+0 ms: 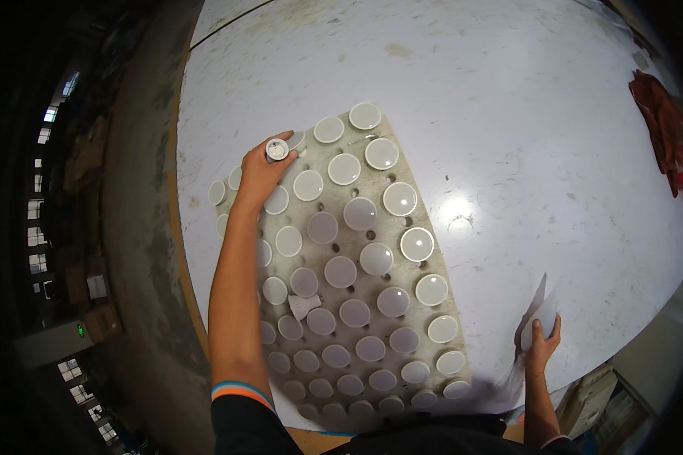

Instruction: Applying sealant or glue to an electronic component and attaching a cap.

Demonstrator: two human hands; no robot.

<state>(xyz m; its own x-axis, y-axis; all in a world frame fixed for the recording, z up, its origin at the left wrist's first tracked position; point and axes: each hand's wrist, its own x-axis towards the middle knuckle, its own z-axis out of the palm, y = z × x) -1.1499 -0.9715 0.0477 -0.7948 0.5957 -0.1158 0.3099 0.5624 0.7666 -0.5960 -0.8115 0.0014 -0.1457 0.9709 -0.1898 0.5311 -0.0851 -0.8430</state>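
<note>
My left hand [258,173] reaches to the far left part of a board and is closed around a small white light bulb [278,149], its round end facing up. Under and beside the fingers are more round white bulbs, such as a pale bulb [328,130] to the right. At the right, my right hand [540,350] is closed on a thin, pointed, pale translucent sheet [539,322]; its exact kind cannot be made out. The worn, drilled board [391,178] carries rows of white-domed bulbs. One white bulb [304,306] lies tilted on its side among them.
The board rests on a large scuffed white table [508,136]. Dark red cloth [660,125] lies at the far right edge. Beyond the table's left edge is a grey floor [140,189], with cardboard boxes [99,311] farther left. Shelving [599,402] stands at the lower right.
</note>
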